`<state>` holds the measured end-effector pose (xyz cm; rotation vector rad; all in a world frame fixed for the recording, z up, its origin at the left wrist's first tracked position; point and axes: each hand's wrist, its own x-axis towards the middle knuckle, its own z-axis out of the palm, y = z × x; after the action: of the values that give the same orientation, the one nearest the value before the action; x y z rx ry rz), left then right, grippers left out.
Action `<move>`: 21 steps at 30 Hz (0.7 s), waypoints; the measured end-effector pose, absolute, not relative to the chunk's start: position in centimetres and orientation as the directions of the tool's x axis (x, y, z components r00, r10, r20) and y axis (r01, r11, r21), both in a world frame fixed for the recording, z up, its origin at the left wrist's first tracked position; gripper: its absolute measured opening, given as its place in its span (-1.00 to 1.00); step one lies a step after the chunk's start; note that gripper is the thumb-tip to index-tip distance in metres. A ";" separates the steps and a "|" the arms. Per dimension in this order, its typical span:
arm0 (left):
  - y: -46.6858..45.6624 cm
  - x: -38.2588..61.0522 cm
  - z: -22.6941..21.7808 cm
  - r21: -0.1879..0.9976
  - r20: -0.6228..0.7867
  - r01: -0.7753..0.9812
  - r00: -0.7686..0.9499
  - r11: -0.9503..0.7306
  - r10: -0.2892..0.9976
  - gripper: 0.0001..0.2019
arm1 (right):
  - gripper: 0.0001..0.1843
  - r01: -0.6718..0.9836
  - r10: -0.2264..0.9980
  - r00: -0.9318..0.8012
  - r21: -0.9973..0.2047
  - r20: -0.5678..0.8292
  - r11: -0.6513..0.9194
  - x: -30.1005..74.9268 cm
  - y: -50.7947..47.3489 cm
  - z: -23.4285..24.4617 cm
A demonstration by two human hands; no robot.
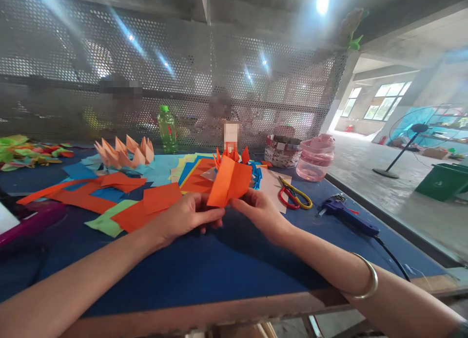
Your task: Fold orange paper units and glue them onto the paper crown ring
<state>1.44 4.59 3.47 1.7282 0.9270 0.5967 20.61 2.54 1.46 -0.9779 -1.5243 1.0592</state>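
Between my two hands is a piece of orange paper (231,181) with a crease down its middle, held up above the blue table. My left hand (193,212) pinches its lower left corner, thumb in front. At its lower right edge, my right hand (261,211) grips it with thumb and fingers. Left of my hands lie orange sheets (163,197) over a light green sheet (106,218) and blue pieces. Behind the held paper sit a stack of coloured sheets (197,175) and small folded orange pieces (244,155), partly hidden.
Scissors (294,194) with red and yellow handles and a blue glue gun (349,216) with its cord lie on the right. Further back stand a pink jug (315,158), a woven basket (281,150), a green bottle (167,128) and a peach folded-paper flower (126,153). A perforated screen (241,65) rises behind.
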 end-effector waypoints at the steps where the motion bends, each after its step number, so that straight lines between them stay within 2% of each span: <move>1: 4.6 1.5 3.5 0.932 -0.029 0.310 0.581 -0.188 0.814 -0.71 | -0.78 0.059 0.955 -0.148 -0.962 0.257 0.268 20.6 2.6 1.6; 3: 4.7 1.5 3.5 0.909 0.082 0.302 0.545 -0.286 0.834 -0.70 | -0.82 0.048 0.971 -0.102 -0.974 0.217 0.223 20.7 2.7 1.8; 6: 4.7 1.3 3.6 0.806 0.361 0.315 0.410 -0.502 0.837 -0.74 | -0.88 0.059 0.984 -0.055 -0.983 0.170 0.173 20.8 2.7 2.2; 8: 4.7 1.0 3.8 0.703 0.494 0.363 0.368 -0.611 0.787 -0.76 | -0.90 0.066 0.986 -0.042 -0.985 0.159 0.162 20.8 2.8 2.3; 11: 4.5 0.6 4.0 0.537 0.610 0.396 0.428 -0.745 0.667 -0.66 | -0.89 0.022 0.985 -0.060 -0.986 0.164 0.166 20.7 2.8 2.2; 13: 4.5 0.5 4.0 0.448 0.642 0.392 0.484 -0.803 0.595 -0.62 | -0.85 -0.019 0.984 -0.077 -0.987 0.163 0.162 20.7 2.9 2.1; 15: 4.6 0.4 3.8 0.413 0.632 0.394 0.525 -0.821 0.570 -0.60 | -0.83 -0.039 0.983 -0.086 -0.986 0.164 0.162 20.7 2.9 2.0; 21: 4.8 0.6 3.5 0.499 0.537 0.408 0.547 -0.765 0.642 -0.71 | -0.77 -0.067 0.971 -0.140 -0.980 0.194 0.186 20.7 2.9 1.7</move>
<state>0.55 4.81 3.47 2.4708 0.8672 1.0480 20.73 2.87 1.66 -0.9551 -1.3593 1.1939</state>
